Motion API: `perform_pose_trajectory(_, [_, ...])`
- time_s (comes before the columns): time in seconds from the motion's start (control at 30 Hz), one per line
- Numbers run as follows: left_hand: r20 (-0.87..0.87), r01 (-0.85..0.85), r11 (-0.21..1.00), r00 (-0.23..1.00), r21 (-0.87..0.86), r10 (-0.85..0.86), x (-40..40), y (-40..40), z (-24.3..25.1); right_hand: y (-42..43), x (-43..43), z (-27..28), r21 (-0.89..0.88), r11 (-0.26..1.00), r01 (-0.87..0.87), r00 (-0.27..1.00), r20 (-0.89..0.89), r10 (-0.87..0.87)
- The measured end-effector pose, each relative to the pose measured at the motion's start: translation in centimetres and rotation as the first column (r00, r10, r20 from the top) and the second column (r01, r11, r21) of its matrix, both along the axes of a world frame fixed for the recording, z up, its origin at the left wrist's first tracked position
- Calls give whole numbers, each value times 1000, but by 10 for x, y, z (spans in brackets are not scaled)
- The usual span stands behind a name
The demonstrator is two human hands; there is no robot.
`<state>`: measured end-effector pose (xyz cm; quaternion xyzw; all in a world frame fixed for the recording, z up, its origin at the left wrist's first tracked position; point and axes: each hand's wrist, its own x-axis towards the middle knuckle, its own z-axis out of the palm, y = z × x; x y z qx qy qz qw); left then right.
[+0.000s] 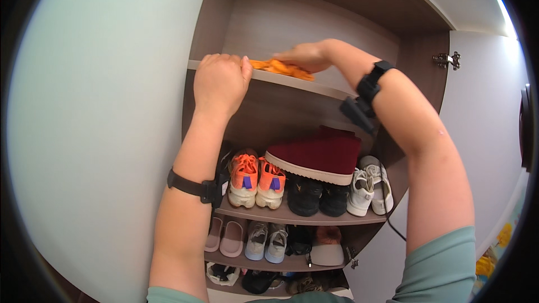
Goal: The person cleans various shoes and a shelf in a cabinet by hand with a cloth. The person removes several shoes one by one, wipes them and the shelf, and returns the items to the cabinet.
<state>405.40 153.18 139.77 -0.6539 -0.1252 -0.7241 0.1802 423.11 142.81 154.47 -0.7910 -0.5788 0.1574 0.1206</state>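
Note:
An orange cloth (284, 68) lies bunched on the upper shelf (320, 88) of a brown shoe cabinet, reaching over its front edge. My right hand (305, 55), slightly blurred, is on top of the cloth with its fingers pointing left; whether they grip it or only press on it cannot be told. At the left end of the same shelf, my left hand (223, 78) is curled over the front edge, its thumb beside the cloth's left end. Both forearms wear black straps, and a dark device with a cable hangs at the right one.
Below are orange sneakers (244, 181), a dark red boot (316, 153) on top of black shoes (304, 198), and white sneakers (361, 191). Lower shelves hold pink slippers (231, 239), grey sneakers (256, 240) and a cap (327, 252). Cabinet doors stand at left (105, 134) and right (476, 113).

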Motion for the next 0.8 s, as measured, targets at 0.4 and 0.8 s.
perform_pose_trajectory(0.4, [-30,-59,998,998,20,59,17,-2,-11,-259,152,-40,228,747,625,724,190,-663])
perform_pose_trajectory(0.8, [-47,61,993,997,-98,-66,27,-34,-16,-273,68,-84,523,832,182,930,182,-318])
